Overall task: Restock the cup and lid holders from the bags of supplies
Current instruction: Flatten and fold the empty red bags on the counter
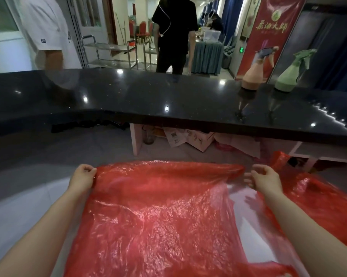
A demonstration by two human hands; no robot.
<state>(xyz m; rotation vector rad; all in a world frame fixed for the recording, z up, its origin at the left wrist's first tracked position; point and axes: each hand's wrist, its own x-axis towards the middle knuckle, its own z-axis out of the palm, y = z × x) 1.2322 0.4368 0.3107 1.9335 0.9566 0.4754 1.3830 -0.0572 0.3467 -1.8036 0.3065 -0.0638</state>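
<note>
1. The left hand (82, 175) pinches the left edge of the red plastic bag (158, 212), fingers curled round the film.
2. The bag lies flat and slack between the two hands on the pale lower table (19, 200), apparently empty; no cups, lids or holders are in view.
3. The right hand (263, 178) hovers at the bag's right edge, fingers loosely curled; whether it grips the film I cannot tell.
4. Judgement: the emptied bag is being smoothed or folded; next comes a fresh supply bag.
5. Two spray bottles (268, 70) stand far right on the black table (148, 96).

Pink spray bottle (253, 75) and green spray bottle (288, 76) on black counter (148, 96)
</note>
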